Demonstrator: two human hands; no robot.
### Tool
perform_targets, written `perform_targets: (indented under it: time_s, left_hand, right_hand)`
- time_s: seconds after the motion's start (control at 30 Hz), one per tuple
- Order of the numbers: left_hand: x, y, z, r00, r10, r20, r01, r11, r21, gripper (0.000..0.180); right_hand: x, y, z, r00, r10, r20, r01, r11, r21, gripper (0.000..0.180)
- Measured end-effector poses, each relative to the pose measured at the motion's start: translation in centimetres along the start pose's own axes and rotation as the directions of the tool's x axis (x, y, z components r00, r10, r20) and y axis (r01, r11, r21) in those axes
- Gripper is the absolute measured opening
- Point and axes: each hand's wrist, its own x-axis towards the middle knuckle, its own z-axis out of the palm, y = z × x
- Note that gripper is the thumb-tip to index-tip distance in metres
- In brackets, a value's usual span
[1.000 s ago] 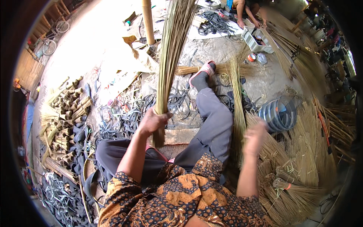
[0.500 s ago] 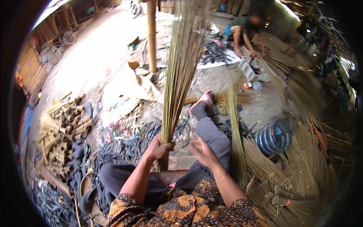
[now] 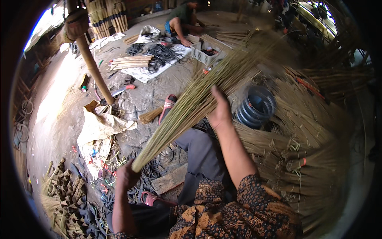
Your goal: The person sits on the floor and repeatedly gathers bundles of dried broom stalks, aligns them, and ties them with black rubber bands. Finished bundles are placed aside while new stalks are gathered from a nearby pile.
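Note:
A long bundle of thin straw-like sticks [image 3: 187, 113] slants up to the right across the view, its far tips blurred and spread. My left hand [image 3: 127, 176] is closed around the narrow butt end, low over my lap. Against the bundle's right side, about midway along, lies my right hand [image 3: 220, 111]. Its thumb is stretched out, and the other fingers are mostly hidden by the sticks. Beneath the bundle a wooden block [image 3: 171, 179] rests on the ground by my bent leg.
A ribbed bluish bucket [image 3: 256, 107] and heaps of straw bundles [image 3: 314, 115] stand at the right. Ahead, a person [image 3: 181, 20] crouches by a white crate [image 3: 205, 54]. At left are a post [image 3: 94, 67], a knife [image 3: 121, 91], a crumpled sack [image 3: 99, 127] and piled short brush bundles [image 3: 67, 191].
The bundle has swung from upright to a rightward slant. My left hand has moved lower left with its butt end; my right hand has come up against its side. The view has turned right.

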Motion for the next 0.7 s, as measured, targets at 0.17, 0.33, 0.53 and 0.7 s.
perform_targets:
  time_s: [0.17,0.33,0.53,0.7]
  left_hand:
    - [-1.8,-6.7,-6.6,0.974,0.084,-0.211,-0.024,0.962,0.273,0.019]
    - [-2.6,-9.9,-10.6,0.945,-0.084,-0.315,0.172,0.949,0.263,0.047]
    - [2.0,-5.9,-3.2,0.941,-0.276,0.193,0.336,0.812,-0.476,0.01]
    - [2.8,-0.6,9.4,0.904,-0.165,0.394,0.426,0.388,-0.817,0.02]
  right_hand:
    - [2.5,-11.9,-8.6,0.742,-0.233,-0.629,0.021,0.945,-0.327,0.084]
    - [-1.6,-19.4,-14.7,0.591,-0.458,-0.664,0.413,0.879,-0.239,0.064]
    - [-5.1,-3.0,-12.5,0.867,-0.005,-0.498,-0.131,0.963,-0.237,0.057]
    - [-12.0,15.0,-6.1,0.789,0.592,-0.168,-0.6,0.681,-0.419,0.048]
